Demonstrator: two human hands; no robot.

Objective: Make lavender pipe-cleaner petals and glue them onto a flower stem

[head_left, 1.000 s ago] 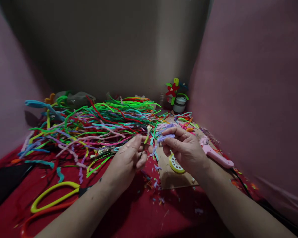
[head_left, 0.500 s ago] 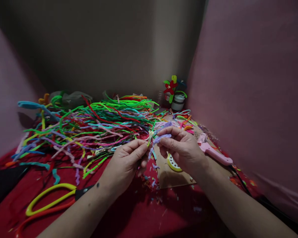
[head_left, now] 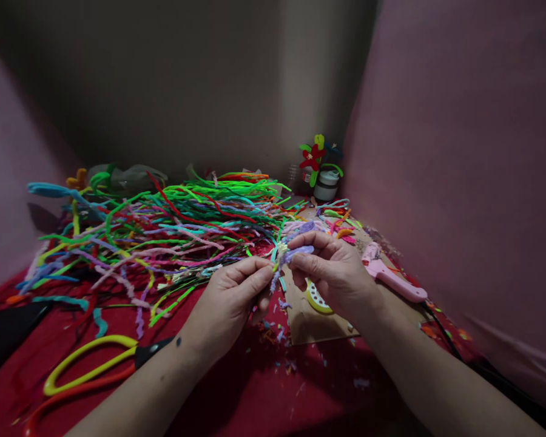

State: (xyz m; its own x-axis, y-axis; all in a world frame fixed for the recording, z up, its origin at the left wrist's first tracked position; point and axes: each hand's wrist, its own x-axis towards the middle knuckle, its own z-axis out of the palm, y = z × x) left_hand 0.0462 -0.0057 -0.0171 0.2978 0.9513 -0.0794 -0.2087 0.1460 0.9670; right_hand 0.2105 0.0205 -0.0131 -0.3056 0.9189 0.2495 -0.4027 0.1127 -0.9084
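Note:
Between finger and thumb, my left hand point(head_left: 241, 285) pinches a thin yellow-green stem point(head_left: 275, 266) with small pale yellow flower stamens point(head_left: 283, 247) at its top. Close beside it, my right hand point(head_left: 334, 267) grips a purple pipe-cleaner petal point(head_left: 300, 252), bent into loops, its loose ends hanging down. The stamens now touch or overlap the petal's left side; which of the two I cannot tell. Both hands hover over the table's middle, fingers closed, with the lower fingers partly hidden.
A big heap of coloured pipe cleaners point(head_left: 186, 224) spreads left. Scissors point(head_left: 91, 364) with yellow and red handles lie by my left forearm. On the right are cardboard point(head_left: 318, 328), a yellow tool with holes point(head_left: 317, 298) and a pink glue gun point(head_left: 400, 284). Behind stands a pipe-cleaner flower point(head_left: 312, 156).
My left hand has shifted slightly right, bringing the stamens against the purple petal. My right hand has stayed almost where it was.

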